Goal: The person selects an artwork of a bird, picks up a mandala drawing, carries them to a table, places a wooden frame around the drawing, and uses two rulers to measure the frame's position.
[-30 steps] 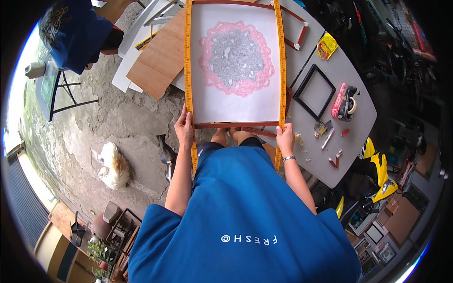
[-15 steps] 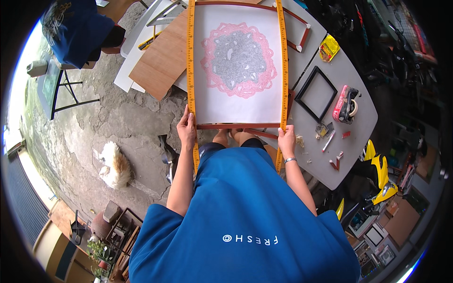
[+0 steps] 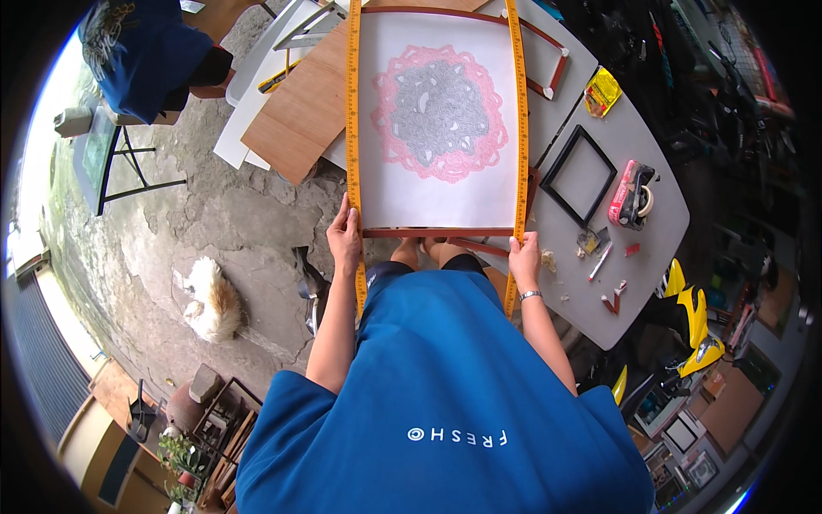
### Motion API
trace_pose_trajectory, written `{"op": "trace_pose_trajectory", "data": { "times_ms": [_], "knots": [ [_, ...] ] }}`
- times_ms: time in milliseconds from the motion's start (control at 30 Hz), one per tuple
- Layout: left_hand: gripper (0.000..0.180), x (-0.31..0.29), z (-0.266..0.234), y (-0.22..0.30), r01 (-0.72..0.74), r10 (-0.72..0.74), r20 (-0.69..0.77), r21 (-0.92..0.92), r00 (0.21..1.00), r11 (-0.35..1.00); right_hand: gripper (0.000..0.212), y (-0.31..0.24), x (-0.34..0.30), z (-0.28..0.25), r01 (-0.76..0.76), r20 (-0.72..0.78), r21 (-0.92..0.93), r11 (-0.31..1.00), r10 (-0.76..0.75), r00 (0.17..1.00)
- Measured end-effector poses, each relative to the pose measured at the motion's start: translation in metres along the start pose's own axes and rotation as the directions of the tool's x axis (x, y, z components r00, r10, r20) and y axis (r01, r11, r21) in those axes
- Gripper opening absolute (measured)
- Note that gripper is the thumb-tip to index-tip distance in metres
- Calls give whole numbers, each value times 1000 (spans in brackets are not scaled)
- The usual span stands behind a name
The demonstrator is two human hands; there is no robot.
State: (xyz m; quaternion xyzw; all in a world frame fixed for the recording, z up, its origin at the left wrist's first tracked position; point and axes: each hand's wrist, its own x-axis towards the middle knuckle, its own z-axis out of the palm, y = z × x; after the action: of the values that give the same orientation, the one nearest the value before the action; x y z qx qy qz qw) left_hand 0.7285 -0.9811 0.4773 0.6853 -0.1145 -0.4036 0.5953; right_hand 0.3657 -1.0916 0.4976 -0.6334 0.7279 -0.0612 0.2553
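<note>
A picture with a dark grey and pink drawing (image 3: 441, 116) on white paper sits in a reddish-brown frame (image 3: 445, 232) in front of me. Along its left and right sides run two yellow measuring tapes (image 3: 353, 111) with dark markings, whose lower ends hang past the frame's near edge. At the near left corner my left hand (image 3: 345, 240) is closed on the left tape and the frame edge. My right hand (image 3: 525, 261) pinches the right tape (image 3: 521, 128) at the near right corner. Parts of both hands' fingers are hidden under the frame.
On the grey table (image 3: 651, 265) to the right lie a black frame (image 3: 579, 176), a tape dispenser (image 3: 632, 195), a marker (image 3: 600, 262) and a yellow packet (image 3: 603, 92). A brown board (image 3: 295, 120) lies at the left. A white-and-tan furry animal (image 3: 212, 300) rests on the floor. Another person (image 3: 145, 60) is at the far left.
The whole view has shifted slightly, so things appear a little lower and to the right. Both hands keep their grips at the frame's near corners.
</note>
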Motion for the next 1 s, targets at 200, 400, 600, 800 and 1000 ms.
{"op": "trace_pose_trajectory", "data": {
  "times_ms": [200,400,600,800,1000],
  "knots": [
    [44,0,1,2,4,-4,-2,-23,1000,1000,26,-4,0,-2,-40,38,33,999,39,999],
    [42,1,0,-1,-20,20,-8,-22,1000,1000,27,0,0,1,-19,18,17,1000,19,1000],
    [45,1,-4,-2,3,-3,20,-1,1000,1000,28,-2,1,-1,-20,17,5,1000,20,1000],
    [45,0,-1,1,15,-15,9,0,1000,1000,29,-5,-1,-2,-35,23,12,999,35,999],
    [43,0,2,1,-16,16,-22,6,1000,1000,29,-1,0,0,4,17,9,1000,-4,1000]
  ]
}}
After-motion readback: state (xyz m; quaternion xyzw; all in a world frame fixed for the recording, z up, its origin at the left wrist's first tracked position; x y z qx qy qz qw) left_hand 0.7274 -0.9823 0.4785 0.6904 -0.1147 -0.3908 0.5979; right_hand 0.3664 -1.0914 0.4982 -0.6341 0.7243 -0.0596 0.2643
